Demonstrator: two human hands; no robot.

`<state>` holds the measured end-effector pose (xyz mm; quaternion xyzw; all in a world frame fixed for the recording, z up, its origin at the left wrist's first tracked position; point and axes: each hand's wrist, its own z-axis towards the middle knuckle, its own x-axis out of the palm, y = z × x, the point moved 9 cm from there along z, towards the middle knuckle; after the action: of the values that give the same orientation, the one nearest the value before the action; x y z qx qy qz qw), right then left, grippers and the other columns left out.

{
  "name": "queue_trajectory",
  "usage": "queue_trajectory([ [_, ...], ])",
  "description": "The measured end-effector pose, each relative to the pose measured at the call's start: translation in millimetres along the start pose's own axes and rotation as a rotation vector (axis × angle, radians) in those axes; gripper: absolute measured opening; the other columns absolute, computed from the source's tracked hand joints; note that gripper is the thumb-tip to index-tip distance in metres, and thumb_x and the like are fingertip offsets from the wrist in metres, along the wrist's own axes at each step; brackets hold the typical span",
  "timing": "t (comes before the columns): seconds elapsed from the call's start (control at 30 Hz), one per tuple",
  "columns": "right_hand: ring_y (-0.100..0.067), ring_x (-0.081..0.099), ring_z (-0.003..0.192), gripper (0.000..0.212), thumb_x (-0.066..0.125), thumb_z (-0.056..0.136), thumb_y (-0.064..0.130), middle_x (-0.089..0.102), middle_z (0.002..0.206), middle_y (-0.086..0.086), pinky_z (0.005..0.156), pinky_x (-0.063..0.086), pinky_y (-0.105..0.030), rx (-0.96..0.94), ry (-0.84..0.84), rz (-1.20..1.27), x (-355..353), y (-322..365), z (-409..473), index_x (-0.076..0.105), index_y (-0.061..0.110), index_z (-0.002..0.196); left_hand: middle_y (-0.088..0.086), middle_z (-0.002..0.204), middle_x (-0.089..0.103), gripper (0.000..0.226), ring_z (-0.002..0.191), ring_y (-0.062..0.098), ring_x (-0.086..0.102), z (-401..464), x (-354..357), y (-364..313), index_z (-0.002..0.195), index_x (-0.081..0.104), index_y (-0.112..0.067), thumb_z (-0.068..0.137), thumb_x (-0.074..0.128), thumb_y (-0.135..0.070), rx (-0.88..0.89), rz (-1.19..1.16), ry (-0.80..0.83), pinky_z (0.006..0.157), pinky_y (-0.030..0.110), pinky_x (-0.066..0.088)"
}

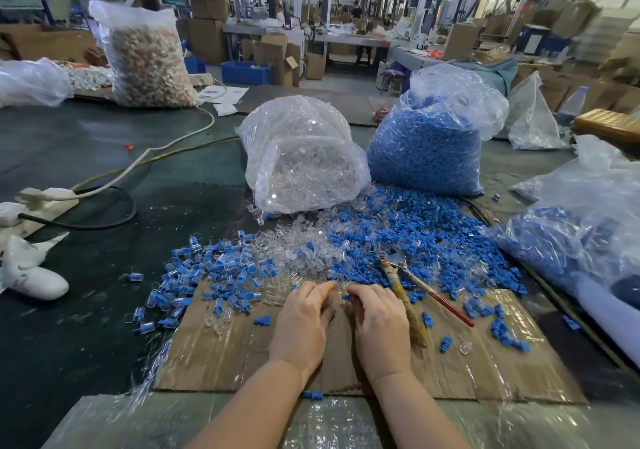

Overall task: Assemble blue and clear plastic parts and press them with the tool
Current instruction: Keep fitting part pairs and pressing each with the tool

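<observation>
Both hands meet over the near edge of a taped cardboard sheet (467, 372) lying on the dark green surface (86, 327). The left hand (303, 324) has its fingers (317, 291) curled inward, and the right hand (381, 327) mirrors it, fingertips nearly touching those of the left. Between them sits a small clear plastic part (343, 287) with a speck of blue beside it; the fingers of both hands appear to pinch these pieces, though how exactly each finger lies I cannot tell. Just right of the right hand lies the pressing tool (408, 285), its metal head pointing away and its two handles, one wrapped in yellowish tape and one red, angled back toward the person. Beyond the hands spreads a loose heap of blue parts (415, 233), mixed at its left with clear parts (294, 244). Left of the hands are scattered assembled pieces (214, 275), blue inside clear. Behind the heap stand a bag of clear parts (301, 157) and, just beside it on the right, a bag of blue parts (429, 147). Another bag with blue pieces (571, 233) lies at the far right. A white power strip (41, 202) rests at the left.
</observation>
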<state>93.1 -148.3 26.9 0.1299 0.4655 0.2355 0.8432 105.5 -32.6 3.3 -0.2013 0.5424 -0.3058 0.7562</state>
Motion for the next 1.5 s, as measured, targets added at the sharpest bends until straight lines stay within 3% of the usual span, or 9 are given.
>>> queue_trajectory([
  [0.17, -0.025, 0.064, 0.075, 0.020, 0.073, 0.072, -0.003, 0.069, 0.081, -0.003, 0.072, 0.050, -0.038, -0.011, -0.029, 0.008, -2.9, 1.0, 0.6, 0.070, 0.009, 0.088, -0.013, 0.101, 0.049, 0.033, 0.098, 0.004, 0.049, 0.8, -0.7, 2.1, 0.124, 0.057, -0.022, 0.091, 0.057, -0.022, -0.035, -0.040, 0.011, 0.090, 0.016, 0.039],
  [0.33, -0.024, 0.064, 0.075, 0.020, 0.075, 0.072, -0.002, 0.069, 0.080, -0.001, 0.071, 0.051, -0.037, -0.029, -0.029, -0.002, -2.2, 2.3, 1.0, 0.070, 0.010, 0.086, -0.010, 0.097, 0.058, 0.023, 0.088, 0.002, 0.052, -0.2, -10.2, 2.6, 0.112, 0.066, -0.017, 0.090, 0.058, -0.021, -0.063, -0.112, -0.058, 0.079, 0.002, 0.034],
  [0.53, -0.020, 0.065, 0.075, 0.023, 0.081, 0.068, 0.001, 0.069, 0.081, 0.001, 0.072, 0.052, -0.033, -0.053, -0.035, 0.006, -3.4, 4.3, 0.3, 0.070, 0.011, 0.086, -0.012, 0.095, 0.059, 0.031, 0.089, 0.001, 0.052, -1.1, -13.3, 7.3, 0.117, 0.063, -0.021, 0.088, 0.060, -0.010, -0.107, -0.145, -0.076, 0.081, 0.006, 0.038],
  [0.6, -0.020, 0.065, 0.075, 0.020, 0.079, 0.071, 0.003, 0.069, 0.081, 0.001, 0.073, 0.052, -0.034, -0.063, -0.029, 0.049, -3.5, 4.8, -0.1, 0.069, 0.011, 0.086, -0.014, 0.093, 0.058, 0.024, 0.086, 0.000, 0.052, -1.2, -14.1, 9.6, 0.109, 0.066, -0.021, 0.088, 0.061, -0.012, -0.122, -0.149, -0.085, 0.076, 0.001, 0.037],
  [0.7, -0.020, 0.062, 0.072, 0.013, 0.073, 0.076, 0.004, 0.066, 0.078, 0.001, 0.067, 0.051, -0.034, -0.080, -0.012, 0.121, -3.3, 6.6, -0.5, 0.066, 0.012, 0.083, -0.018, 0.087, 0.057, 0.017, 0.083, -0.003, 0.054, -0.6, -14.2, 15.5, 0.098, 0.067, -0.023, 0.086, 0.062, -0.011, -0.170, -0.211, -0.095, 0.074, 0.006, 0.041],
  [0.83, -0.017, 0.059, 0.070, 0.013, 0.071, 0.078, 0.003, 0.064, 0.076, 0.003, 0.064, 0.049, -0.031, -0.087, -0.004, 0.159, -4.2, 8.2, 0.0, 0.063, 0.013, 0.081, -0.017, 0.087, 0.061, 0.022, 0.085, -0.002, 0.057, -0.9, -8.6, 19.3, 0.088, 0.060, -0.034, 0.086, 0.062, -0.012, -0.205, -0.294, -0.045, 0.076, 0.009, 0.045],
  [1.5, -0.018, 0.059, 0.062, 0.017, 0.076, 0.072, 0.004, 0.062, 0.068, 0.002, 0.055, 0.052, -0.032, -0.152, 0.043, 0.078, -2.5, 17.8, -1.6, 0.062, 0.013, 0.075, -0.018, 0.083, 0.065, 0.025, 0.080, -0.006, 0.060, -2.4, -3.1, 14.5, 0.082, 0.060, -0.038, 0.085, 0.065, -0.013, -0.157, -0.356, 0.061, 0.074, 0.005, 0.046],
])
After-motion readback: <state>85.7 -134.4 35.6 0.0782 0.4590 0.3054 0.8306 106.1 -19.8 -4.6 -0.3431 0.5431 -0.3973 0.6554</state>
